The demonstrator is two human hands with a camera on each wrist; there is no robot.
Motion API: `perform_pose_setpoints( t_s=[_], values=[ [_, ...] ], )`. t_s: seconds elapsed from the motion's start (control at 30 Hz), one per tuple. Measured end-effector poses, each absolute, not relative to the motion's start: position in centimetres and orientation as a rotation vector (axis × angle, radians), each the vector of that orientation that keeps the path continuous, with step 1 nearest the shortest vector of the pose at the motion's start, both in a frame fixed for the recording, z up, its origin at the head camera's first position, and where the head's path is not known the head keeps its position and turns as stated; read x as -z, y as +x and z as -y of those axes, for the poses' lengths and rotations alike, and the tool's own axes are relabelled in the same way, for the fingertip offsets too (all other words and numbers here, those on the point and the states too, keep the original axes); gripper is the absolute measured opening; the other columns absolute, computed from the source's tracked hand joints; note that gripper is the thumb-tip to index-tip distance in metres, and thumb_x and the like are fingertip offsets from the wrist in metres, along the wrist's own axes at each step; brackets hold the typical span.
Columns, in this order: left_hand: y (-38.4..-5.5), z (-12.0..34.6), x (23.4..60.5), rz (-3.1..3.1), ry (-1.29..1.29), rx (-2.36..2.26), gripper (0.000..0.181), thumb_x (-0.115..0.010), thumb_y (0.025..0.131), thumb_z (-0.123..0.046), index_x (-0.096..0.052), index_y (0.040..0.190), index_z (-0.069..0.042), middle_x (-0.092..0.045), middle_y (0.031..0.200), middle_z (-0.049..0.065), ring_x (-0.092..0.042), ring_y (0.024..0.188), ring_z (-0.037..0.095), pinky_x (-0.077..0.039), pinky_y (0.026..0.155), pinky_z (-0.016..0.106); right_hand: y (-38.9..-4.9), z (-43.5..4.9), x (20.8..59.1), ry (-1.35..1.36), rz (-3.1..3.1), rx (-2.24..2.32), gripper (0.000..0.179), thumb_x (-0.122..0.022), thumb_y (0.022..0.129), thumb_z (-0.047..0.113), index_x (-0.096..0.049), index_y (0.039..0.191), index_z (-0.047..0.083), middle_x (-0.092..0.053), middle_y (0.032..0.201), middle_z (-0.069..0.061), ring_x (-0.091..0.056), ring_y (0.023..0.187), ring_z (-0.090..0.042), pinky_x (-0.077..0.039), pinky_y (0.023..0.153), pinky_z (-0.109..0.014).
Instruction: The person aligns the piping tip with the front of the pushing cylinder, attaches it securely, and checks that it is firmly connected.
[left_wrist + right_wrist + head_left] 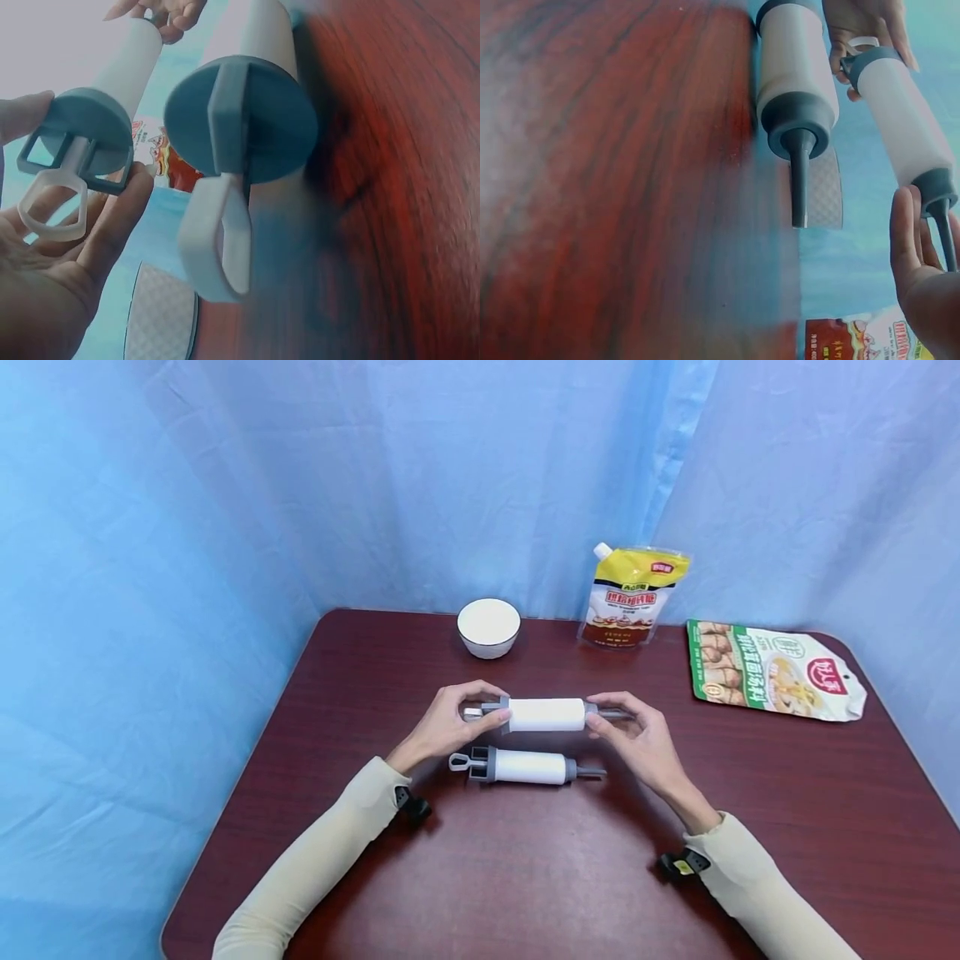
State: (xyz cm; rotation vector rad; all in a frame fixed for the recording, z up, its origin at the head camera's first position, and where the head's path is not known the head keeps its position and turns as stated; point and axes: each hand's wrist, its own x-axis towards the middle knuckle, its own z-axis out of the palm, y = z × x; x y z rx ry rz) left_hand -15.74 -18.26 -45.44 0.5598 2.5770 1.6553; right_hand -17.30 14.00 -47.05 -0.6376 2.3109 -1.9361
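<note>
Between both hands is a white syringe-like dispenser (547, 715) with grey ends, lifted off the table and lying crosswise. My left hand (448, 720) grips its grey handle end, where a pale pull ring (54, 202) sticks out. At the nozzle end, my right hand (637, 739) pinches the grey cap (934, 185) between thumb and fingers, with the thin nozzle pointing right. A second, similar dispenser (531, 767) lies on the table just nearer to me, its ring to the left and its nozzle (799, 180) to the right.
A white bowl (488, 628) with a dark rim stands at the back of the dark red table (525, 885). Right of it stands a yellow, white and brown spouted pouch (628, 597). A green and white food packet (776, 670) lies at the back right. Blue curtains (480, 485) hang behind.
</note>
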Motion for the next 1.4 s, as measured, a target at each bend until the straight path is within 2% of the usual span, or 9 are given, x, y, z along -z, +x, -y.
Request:
perform_pose_setpoints(
  t_s=[0.13,0.27,0.37,0.5,0.67,0.77,1.0,1.23,1.4],
  values=[
    [-15.96,18.31,45.45,-2.571,0.527,-1.668,0.028,-0.076,0.096,-0.033,-0.074,0.121,-0.022,-0.076,0.116,-0.004,-0.074,0.107,0.009,-0.058,0.098,0.032,-17.33,-14.16,46.87,-0.666,-2.284,1.918,0.038,-0.072,0.098,0.007,-0.064,0.135,0.004,-0.066,0.128,-0.005,-0.071,0.109,-0.011,-0.061,0.089,-0.023],
    [-15.81,18.44,45.32,-2.565,0.550,-1.661,0.029,-0.076,0.095,-0.033,-0.073,0.121,-0.022,-0.076,0.115,-0.003,-0.074,0.108,0.013,-0.059,0.098,0.034,-17.57,-14.30,47.20,-0.632,-2.301,1.853,0.028,-0.066,0.103,0.013,-0.066,0.127,-0.001,-0.073,0.111,0.000,-0.078,0.094,-0.019,-0.063,0.083,-0.027],
    [-15.64,18.42,45.28,-2.558,0.553,-1.655,0.027,-0.077,0.095,-0.034,-0.074,0.120,-0.024,-0.076,0.114,-0.003,-0.074,0.108,0.012,-0.059,0.097,0.033,-17.66,-14.32,47.31,-0.580,-2.343,1.787,0.028,-0.060,0.107,0.022,-0.068,0.121,-0.001,-0.075,0.100,0.003,-0.079,0.085,-0.027,-0.064,0.080,-0.031],
    [-15.58,18.30,45.31,-2.559,0.543,-1.648,0.026,-0.077,0.095,-0.035,-0.074,0.118,-0.025,-0.077,0.114,-0.003,-0.074,0.107,0.011,-0.059,0.097,0.032,-17.54,-14.39,47.17,-0.585,-2.342,1.805,0.030,-0.064,0.105,0.019,-0.066,0.128,-0.001,-0.074,0.114,-0.003,-0.078,0.094,-0.020,-0.063,0.084,-0.031],
    [-15.61,18.45,45.39,-2.551,0.509,-1.678,0.026,-0.077,0.095,-0.034,-0.074,0.119,-0.025,-0.076,0.113,-0.004,-0.074,0.106,0.011,-0.059,0.095,0.033,-17.43,-14.52,47.02,-0.659,-2.299,1.833,0.040,-0.073,0.098,0.011,-0.063,0.136,0.003,-0.067,0.133,-0.007,-0.070,0.113,-0.010,-0.059,0.091,-0.021],
    [-15.64,18.56,45.52,-2.531,0.515,-1.692,0.028,-0.077,0.094,-0.033,-0.073,0.120,-0.024,-0.076,0.113,-0.004,-0.074,0.107,0.011,-0.059,0.096,0.033,-17.51,-14.64,47.13,-0.665,-2.294,1.821,0.037,-0.074,0.097,0.011,-0.065,0.133,0.004,-0.068,0.129,-0.001,-0.071,0.111,-0.011,-0.060,0.089,-0.022],
    [-15.64,18.52,45.52,-2.522,0.576,-1.688,0.034,-0.080,0.093,-0.030,-0.073,0.124,-0.018,-0.076,0.116,-0.003,-0.072,0.111,0.012,-0.058,0.099,0.033,-17.56,-14.76,47.26,-0.649,-2.298,1.828,0.023,-0.069,0.101,0.010,-0.068,0.122,-0.001,-0.073,0.110,0.003,-0.076,0.089,-0.011,-0.063,0.083,-0.028],
    [-15.66,18.24,45.29,-2.512,0.561,-1.718,0.031,-0.080,0.093,-0.028,-0.072,0.122,-0.020,-0.075,0.114,0.000,-0.075,0.105,0.013,-0.059,0.098,0.032,-17.46,-14.74,46.98,-0.660,-2.304,1.852,0.037,-0.075,0.096,0.010,-0.066,0.132,0.008,-0.068,0.126,0.000,-0.072,0.106,-0.010,-0.060,0.088,-0.020],
    [-15.56,18.12,45.43,-2.498,0.563,-1.730,0.036,-0.082,0.091,-0.027,-0.071,0.125,-0.017,-0.074,0.117,0.000,-0.073,0.109,0.014,-0.058,0.100,0.032,-17.50,-14.75,47.11,-0.655,-2.288,1.877,0.037,-0.074,0.096,0.007,-0.066,0.132,0.002,-0.071,0.121,0.002,-0.073,0.104,-0.009,-0.060,0.087,-0.020]
  ],
)
